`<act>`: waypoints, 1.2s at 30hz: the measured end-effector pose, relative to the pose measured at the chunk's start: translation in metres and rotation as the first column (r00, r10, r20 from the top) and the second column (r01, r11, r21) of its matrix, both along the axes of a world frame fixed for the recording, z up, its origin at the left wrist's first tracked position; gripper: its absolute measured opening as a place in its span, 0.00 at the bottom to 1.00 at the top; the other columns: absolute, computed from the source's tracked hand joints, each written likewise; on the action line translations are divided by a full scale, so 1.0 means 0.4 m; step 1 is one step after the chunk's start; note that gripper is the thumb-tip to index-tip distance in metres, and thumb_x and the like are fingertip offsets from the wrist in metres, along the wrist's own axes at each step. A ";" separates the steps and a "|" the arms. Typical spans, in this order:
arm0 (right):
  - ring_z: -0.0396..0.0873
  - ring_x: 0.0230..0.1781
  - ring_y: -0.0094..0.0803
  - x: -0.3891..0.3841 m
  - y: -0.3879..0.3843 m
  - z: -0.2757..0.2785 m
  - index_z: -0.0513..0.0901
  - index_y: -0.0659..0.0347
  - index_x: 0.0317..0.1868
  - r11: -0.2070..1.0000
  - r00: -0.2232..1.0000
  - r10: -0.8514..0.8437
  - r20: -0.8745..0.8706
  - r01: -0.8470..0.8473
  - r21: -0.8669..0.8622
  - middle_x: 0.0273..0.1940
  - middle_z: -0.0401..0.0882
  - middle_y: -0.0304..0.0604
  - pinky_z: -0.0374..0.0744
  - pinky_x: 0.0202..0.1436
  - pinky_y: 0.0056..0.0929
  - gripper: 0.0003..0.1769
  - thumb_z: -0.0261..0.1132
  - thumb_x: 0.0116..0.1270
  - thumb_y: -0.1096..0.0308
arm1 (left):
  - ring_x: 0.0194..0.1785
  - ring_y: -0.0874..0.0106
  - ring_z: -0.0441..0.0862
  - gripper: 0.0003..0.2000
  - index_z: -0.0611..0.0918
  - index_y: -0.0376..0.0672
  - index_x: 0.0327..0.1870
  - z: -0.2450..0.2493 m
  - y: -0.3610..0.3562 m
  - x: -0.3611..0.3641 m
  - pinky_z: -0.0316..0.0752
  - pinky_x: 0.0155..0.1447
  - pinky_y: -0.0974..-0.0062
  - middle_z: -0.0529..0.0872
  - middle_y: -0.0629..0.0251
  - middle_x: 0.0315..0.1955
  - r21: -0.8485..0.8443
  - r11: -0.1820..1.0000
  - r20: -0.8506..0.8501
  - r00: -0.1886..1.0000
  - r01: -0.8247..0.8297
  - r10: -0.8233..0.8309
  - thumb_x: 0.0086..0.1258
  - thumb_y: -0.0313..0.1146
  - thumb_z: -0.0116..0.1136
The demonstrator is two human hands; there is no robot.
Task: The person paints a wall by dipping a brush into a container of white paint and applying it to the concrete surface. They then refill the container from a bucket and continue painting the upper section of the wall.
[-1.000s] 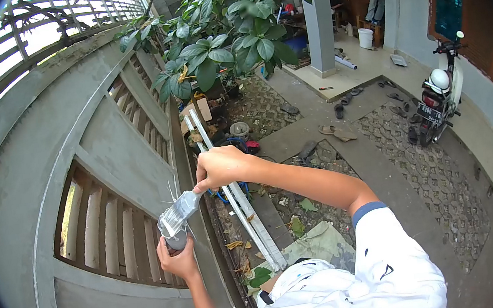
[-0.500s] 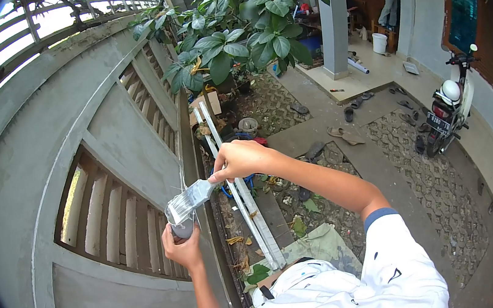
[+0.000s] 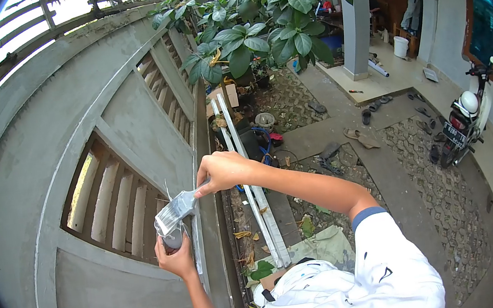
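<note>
My right hand (image 3: 222, 172) grips the handle end of a flat paintbrush (image 3: 175, 213) whose bristles are pale with paint. The brush slants down to the left, its bristles at the mouth of a small plastic cup (image 3: 173, 240). Around that cup the fingers of my left hand (image 3: 176, 259) are closed, holding it from below and the near side. Both hands are close in front of the grey wall (image 3: 122, 292), next to its slatted vent opening (image 3: 119, 209).
Long pale metal bars (image 3: 260, 214) lie on the ground beside the wall. A leafy plant (image 3: 268, 28) overhangs ahead. Sandals (image 3: 361, 138) are scattered on the paving, and a motorbike (image 3: 463, 112) stands at right. A person (image 3: 412, 1) is at the far doorway.
Both hands, with brush and cup, have shifted slightly left and down towards the vent opening. The camera view has turned a little to the left.
</note>
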State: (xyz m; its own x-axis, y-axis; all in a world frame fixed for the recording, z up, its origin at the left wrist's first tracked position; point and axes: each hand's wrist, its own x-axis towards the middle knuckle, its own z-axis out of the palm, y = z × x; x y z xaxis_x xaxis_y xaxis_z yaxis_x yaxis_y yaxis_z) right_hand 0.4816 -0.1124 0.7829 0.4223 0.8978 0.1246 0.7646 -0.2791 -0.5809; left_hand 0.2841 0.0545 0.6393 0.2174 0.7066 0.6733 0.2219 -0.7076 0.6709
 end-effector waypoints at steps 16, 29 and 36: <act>0.84 0.28 0.31 -0.015 0.231 0.280 0.89 0.53 0.37 0.944 0.990 0.042 0.131 -0.082 0.319 0.23 0.84 0.41 0.77 0.35 0.28 0.21 0.71 0.53 0.45 | 0.36 0.70 0.83 0.34 0.81 0.26 0.46 0.341 0.149 -0.077 0.77 0.42 0.75 0.86 0.53 0.37 0.031 0.977 0.102 0.973 -0.212 0.208 0.40 0.45 0.78; 0.80 0.26 0.19 0.206 0.635 0.655 0.89 0.54 0.37 0.523 0.932 0.236 0.274 -0.360 0.773 0.23 0.83 0.32 0.74 0.33 0.20 0.21 0.69 0.56 0.45 | 0.25 0.79 0.80 0.31 0.81 0.26 0.45 0.325 0.070 -0.293 0.75 0.27 0.83 0.84 0.60 0.36 -0.058 0.960 0.111 0.954 -0.274 0.279 0.39 0.35 0.79; 0.83 0.35 0.29 0.329 0.714 0.770 0.89 0.40 0.39 0.664 0.921 -0.156 0.358 -0.171 0.728 0.33 0.86 0.35 0.78 0.43 0.30 0.22 0.66 0.53 0.37 | 0.31 0.79 0.81 0.28 0.80 0.27 0.44 0.133 0.003 -0.393 0.76 0.31 0.84 0.82 0.65 0.33 -0.272 0.903 0.234 0.887 -0.334 0.399 0.39 0.29 0.78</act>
